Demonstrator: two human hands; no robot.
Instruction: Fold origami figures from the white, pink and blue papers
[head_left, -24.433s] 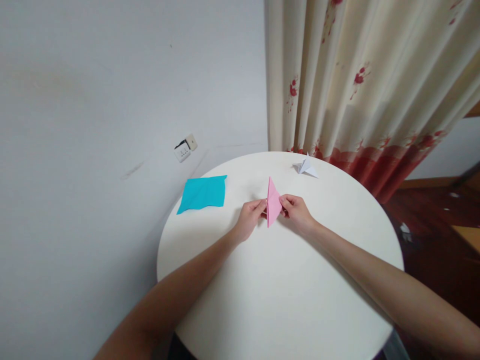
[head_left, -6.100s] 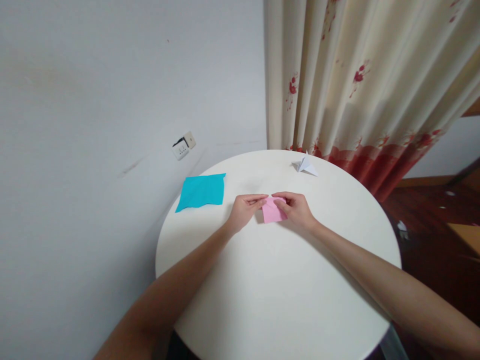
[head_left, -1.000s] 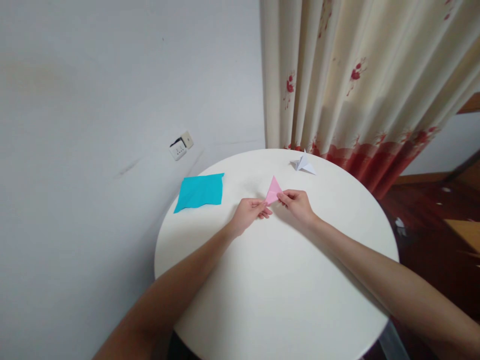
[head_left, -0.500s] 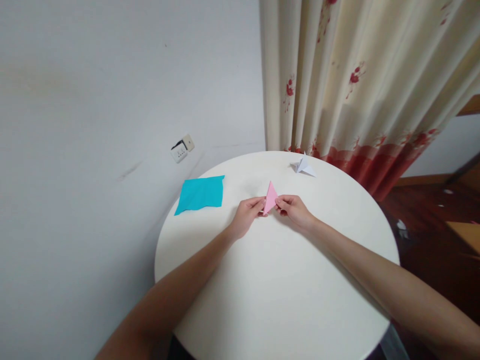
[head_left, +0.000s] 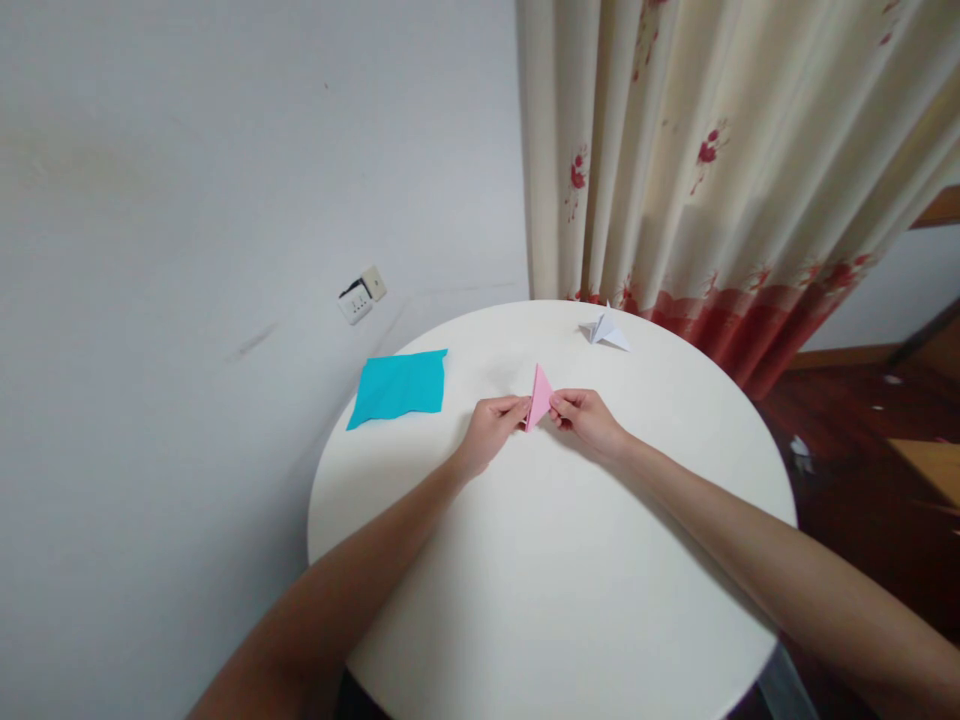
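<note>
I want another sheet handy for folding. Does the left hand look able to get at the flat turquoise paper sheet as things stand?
Probably yes. The flat turquoise paper sheet lies on the round white table, on the left hand's side with bare tabletop between, but that hand is pinching the pink folded paper triangle.

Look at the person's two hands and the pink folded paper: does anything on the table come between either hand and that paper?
Nothing visible does. The left hand and right hand both pinch the pink folded paper directly. The teal sheet and white folded paper lie apart from them on the table.
</note>
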